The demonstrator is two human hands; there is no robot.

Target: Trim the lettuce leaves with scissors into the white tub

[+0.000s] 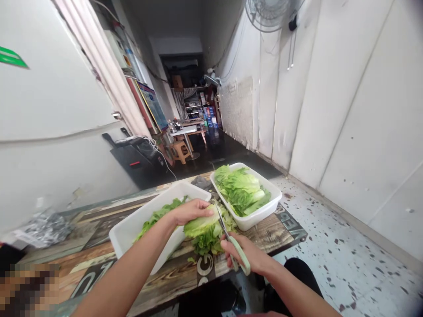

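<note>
My left hand (pixel 194 211) is closed on a pale green lettuce leaf (pixel 200 225), held above the table between two white tubs. In my right hand (pixel 246 251) is a pair of scissors (pixel 235 246) with light green handles, its blades pointing up and away beside the leaf's pale base. Below the leaf lies a heap of lettuce pieces (pixel 208 243) on the table. The left white tub (pixel 120 233) holds green leaves (pixel 161 215), partly hidden by my left forearm. Larger lettuce leaves (pixel 243 187) fill much of the right white tub (pixel 269 203).
The wood-patterned table (pixel 165 286) ends at the right near the speckled floor (pixel 333 246). A crumpled clear plastic bag (pixel 49 229) lies at the table's left. Farther back stand a stool (pixel 181 151) and a small table (pixel 185 130). A fan (pixel 269 13) hangs on the right wall.
</note>
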